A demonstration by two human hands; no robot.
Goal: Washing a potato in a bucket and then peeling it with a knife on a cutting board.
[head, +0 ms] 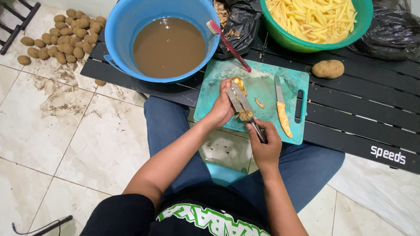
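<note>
My left hand [222, 107] grips a partly peeled potato [239, 84] over the teal cutting board [267, 87]. A metal peeler [240, 101] lies against the potato, and my right hand [264, 142] holds its dark handle. Strips of peel hang from the peeler blade. A small piece of peel [259, 103] rests on the board beside a knife with an orange handle [281, 107].
A blue basin of muddy water [168, 46] with a red toothbrush [227, 43] on its rim stands on the black slatted table [358, 113]. A green bowl of cut potato sticks [315, 19], one whole potato [328, 68], black bags [393, 30]. Several potatoes [61, 37] lie on the tiled floor.
</note>
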